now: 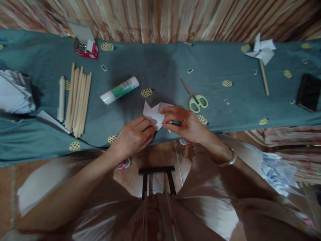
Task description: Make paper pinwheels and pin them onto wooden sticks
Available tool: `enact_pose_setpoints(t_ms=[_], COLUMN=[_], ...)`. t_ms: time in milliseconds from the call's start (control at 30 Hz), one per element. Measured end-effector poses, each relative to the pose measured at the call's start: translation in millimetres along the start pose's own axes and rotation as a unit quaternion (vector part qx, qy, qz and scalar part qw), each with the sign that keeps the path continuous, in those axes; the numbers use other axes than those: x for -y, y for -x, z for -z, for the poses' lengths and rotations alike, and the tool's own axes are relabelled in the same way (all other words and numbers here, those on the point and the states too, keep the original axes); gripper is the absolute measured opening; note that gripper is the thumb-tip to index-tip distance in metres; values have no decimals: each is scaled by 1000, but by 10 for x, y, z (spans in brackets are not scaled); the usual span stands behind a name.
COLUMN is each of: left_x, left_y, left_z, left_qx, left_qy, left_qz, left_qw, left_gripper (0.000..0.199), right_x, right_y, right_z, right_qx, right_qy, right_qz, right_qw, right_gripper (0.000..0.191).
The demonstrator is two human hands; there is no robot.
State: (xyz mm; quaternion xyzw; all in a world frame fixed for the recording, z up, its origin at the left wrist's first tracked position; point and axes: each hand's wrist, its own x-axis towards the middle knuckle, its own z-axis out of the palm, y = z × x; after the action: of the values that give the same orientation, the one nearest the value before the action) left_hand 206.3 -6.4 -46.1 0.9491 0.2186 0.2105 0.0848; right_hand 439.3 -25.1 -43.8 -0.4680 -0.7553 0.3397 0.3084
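A piece of cut and folded white paper (155, 113) is held between both hands at the front edge of the covered table. My left hand (136, 135) has its fingers closed on the paper's lower left part. The fingers of my right hand (182, 122) pinch it from the right, with a bracelet on that wrist. Beyond the paper, a glue stick (120, 90) lies to the left. Scissors with pale green handles (194, 98) rest beside my right hand, blades pointing away.
Wooden sticks (79, 100), a pale rod (61, 98), a red box of small metal pieces (86, 48) and stacked paper (15, 92) occupy the left. A paper pinwheel on a stick (262, 52) and a dark object (309, 92) lie right on the green cloth (155, 60).
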Motion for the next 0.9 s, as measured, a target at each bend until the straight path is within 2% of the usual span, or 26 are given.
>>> enact_pose_setpoints(t_ms=[267,433,900], left_x=[3,13,12], left_y=[28,31,46], left_z=[-15,-21,-22], left_qx=[7,-10,11], left_qy=[30,17,5], left_qz=[21,15,26], left_qw=[999,1000,1000], left_gripper=[16,14,17], right_x=[-30,-27,12], right_y=[-47,-66,-99], right_z=[-88,-140,-217], right_qx=[-21,-48,-80], right_qy=[37,37,66], right_qz=[-4,-19,-32], right_qw=[999,998,994], right_gripper=[12,11,13])
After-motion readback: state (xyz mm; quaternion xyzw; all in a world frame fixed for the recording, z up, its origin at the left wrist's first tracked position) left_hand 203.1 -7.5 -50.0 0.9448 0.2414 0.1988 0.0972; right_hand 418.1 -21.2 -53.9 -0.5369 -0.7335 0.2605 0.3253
